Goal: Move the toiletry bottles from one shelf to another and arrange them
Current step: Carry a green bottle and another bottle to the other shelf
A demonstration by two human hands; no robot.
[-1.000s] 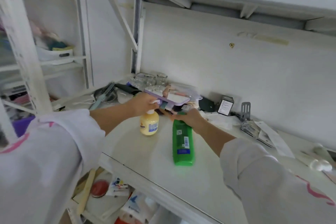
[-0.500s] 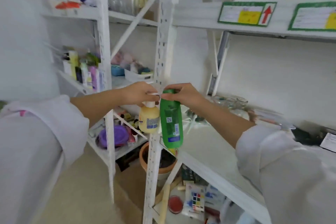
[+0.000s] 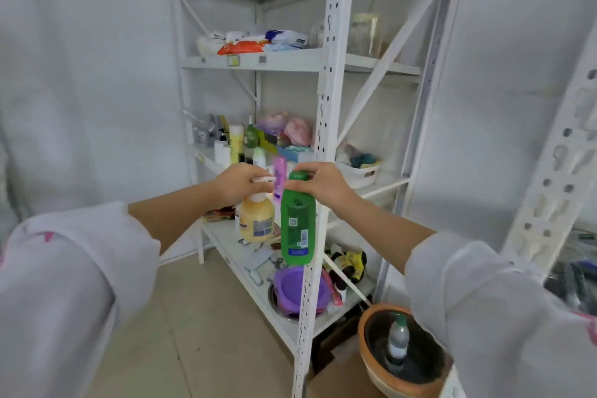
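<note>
My left hand (image 3: pixel 237 184) grips the white pump head of a yellow pump bottle (image 3: pixel 256 219), which hangs upright in the air. My right hand (image 3: pixel 324 184) holds a green bottle (image 3: pixel 297 223) by its green cap, hanging upright beside the yellow one. Both bottles are held in front of a white metal shelf unit (image 3: pixel 326 126). On its middle shelf (image 3: pixel 210 161) behind my hands stand several toiletry bottles, among them a tall yellow bottle (image 3: pixel 236 143), a green bottle (image 3: pixel 251 137) and a pink tube (image 3: pixel 279 177).
A perforated white upright (image 3: pixel 310 300) stands right behind the green bottle. The lower shelf carries a purple lid (image 3: pixel 295 291) on a metal bowl and small clutter. A terracotta pot (image 3: pixel 384 352) with a small bottle sits on the floor at right. The top shelf holds packets (image 3: pixel 258 42) and jars.
I have turned left from the cluttered worktop to the shelf unit, carrying both bottles lifted off the surface. The shelf with toiletry bottles is now straight ahead and closer.
</note>
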